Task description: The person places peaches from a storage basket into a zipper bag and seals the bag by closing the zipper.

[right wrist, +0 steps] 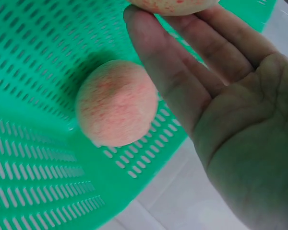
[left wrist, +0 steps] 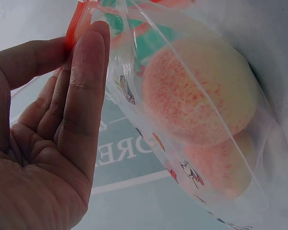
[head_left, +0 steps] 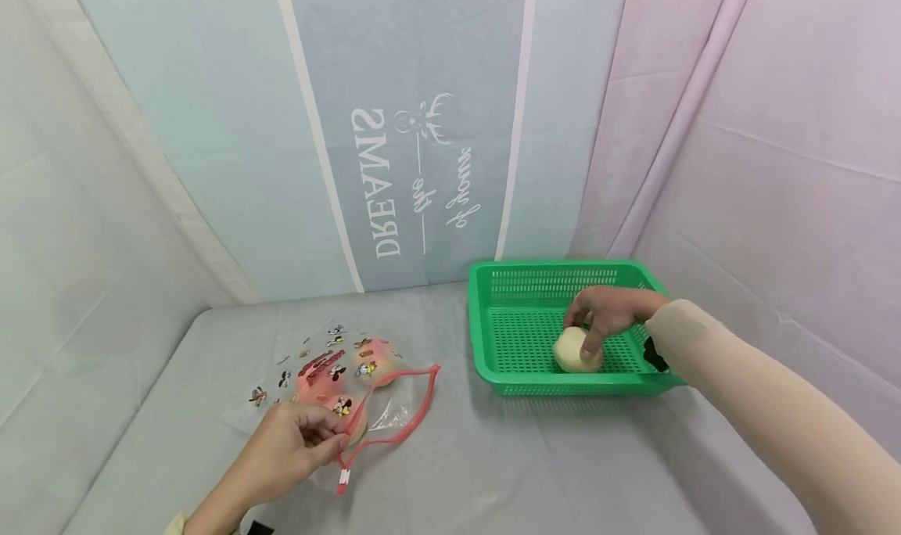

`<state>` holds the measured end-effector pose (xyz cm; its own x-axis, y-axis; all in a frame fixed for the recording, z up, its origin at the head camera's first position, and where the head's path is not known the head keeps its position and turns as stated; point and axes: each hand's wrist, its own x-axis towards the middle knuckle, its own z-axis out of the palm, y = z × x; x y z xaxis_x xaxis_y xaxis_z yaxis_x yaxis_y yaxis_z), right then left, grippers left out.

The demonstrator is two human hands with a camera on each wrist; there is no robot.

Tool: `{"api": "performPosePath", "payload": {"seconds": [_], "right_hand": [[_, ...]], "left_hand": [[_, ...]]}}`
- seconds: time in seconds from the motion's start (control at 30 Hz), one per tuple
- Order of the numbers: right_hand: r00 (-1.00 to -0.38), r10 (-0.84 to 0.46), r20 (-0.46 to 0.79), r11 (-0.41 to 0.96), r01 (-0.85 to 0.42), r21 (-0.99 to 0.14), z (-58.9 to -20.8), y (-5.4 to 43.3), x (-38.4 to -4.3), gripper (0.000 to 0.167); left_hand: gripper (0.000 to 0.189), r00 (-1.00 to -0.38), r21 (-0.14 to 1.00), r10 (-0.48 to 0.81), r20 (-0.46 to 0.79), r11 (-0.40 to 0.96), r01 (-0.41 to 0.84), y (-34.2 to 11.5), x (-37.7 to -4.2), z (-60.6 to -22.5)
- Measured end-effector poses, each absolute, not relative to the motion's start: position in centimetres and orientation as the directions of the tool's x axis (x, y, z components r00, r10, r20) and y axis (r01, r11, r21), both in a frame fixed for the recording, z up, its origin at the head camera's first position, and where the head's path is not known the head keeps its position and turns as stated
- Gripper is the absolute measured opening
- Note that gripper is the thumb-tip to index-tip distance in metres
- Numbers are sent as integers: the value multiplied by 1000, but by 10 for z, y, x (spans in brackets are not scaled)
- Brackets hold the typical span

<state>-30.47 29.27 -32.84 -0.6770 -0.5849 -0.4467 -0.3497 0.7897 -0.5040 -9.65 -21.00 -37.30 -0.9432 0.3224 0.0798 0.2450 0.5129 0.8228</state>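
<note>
My left hand pinches the red zip edge of a clear printed zip bag between thumb and fingers. Inside the bag, peaches with pink speckles show through the plastic. Over at the green basket, my right hand holds a pale peach with thumb and fingers. Only the underside of that held peach shows at the top of the right wrist view. A second, pinker peach rests on the basket floor there; in the head view the right hand mostly hides it.
The bag and the basket stand on a grey covered table, bag on the left, basket at the back right. A printed cloth hangs behind, with pale fabric walls at both sides. The bag's mouth faces right, toward the basket.
</note>
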Motion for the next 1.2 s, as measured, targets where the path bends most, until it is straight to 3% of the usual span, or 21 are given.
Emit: {"api": "performPosePath", "payload": {"seconds": [0.67, 1.2], "right_hand": [[-849, -493, -187, 712, -271, -647, -310, 272, -278, 55], [-872, -477, -114, 589, -220, -777, -305, 246, -260, 55]], "left_hand": [[7, -944, 806, 315, 96, 532, 259, -207, -95, -377], [8, -948, 816, 311, 71, 529, 234, -208, -96, -368]]}}
